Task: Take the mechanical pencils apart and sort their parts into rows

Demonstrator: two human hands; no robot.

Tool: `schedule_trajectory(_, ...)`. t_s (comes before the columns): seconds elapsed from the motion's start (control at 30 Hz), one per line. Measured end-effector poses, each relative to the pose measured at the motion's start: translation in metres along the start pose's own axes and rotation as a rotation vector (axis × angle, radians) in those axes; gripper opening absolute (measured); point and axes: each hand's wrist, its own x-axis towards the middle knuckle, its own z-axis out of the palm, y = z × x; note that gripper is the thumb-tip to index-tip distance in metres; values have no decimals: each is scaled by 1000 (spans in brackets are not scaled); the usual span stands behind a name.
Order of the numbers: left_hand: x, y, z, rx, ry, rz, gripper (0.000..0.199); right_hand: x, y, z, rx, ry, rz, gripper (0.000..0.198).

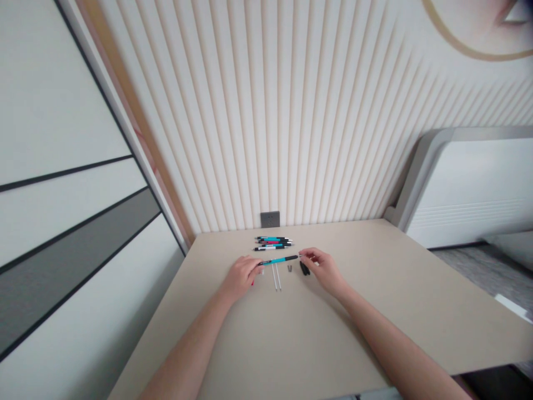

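Observation:
My left hand grips the rear end of a blue and black pen, held level just above the table. At the pen's right end, the fingers of my right hand pinch its small silver tip; whether the tip is still joined to the barrel I cannot tell. Two thin white refills lie on the table below the pen. Right of them are small grey parts, probably springs. Black pen pieces rest under my right hand. Something red shows partly beneath my left hand.
Several assembled pens, blue, red and white with black ends, lie in a stack toward the wall. The beige table meets a ribbed wall with a dark socket. A bed headboard stands at right, a white cabinet at left.

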Motion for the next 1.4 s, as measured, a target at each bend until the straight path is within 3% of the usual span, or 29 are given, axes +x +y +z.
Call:
schedule_trajectory(0.2,-2,-2,2,14,5,-45,24,11,7,-25,-208,100,-50,36)
schedule_trajectory(0.3,-2,-2,2,13,3,-48,24,17,17,-46,-422,54,-79,32)
schedule_trajectory(0.5,-1,-2,2,12,-7,-23,21,17,36,-72,-716,-102,26,23)
schedule_trajectory(0.7,-2,-6,5,22,-3,-17,23,14,40,-67,-763,-217,42,26)
schedule_trajectory(1.13,0,-1,2,10,-11,-5,25,14,36,-59,-686,-211,19,34)
schedule_trajectory(1.27,0,-3,3,2,-18,-5,26,10,19,-58,-691,-155,-80,30)
schedule_trajectory(1.4,-1,-3,5,4,-30,22,28,1,-4,-36,-570,-147,-270,30)
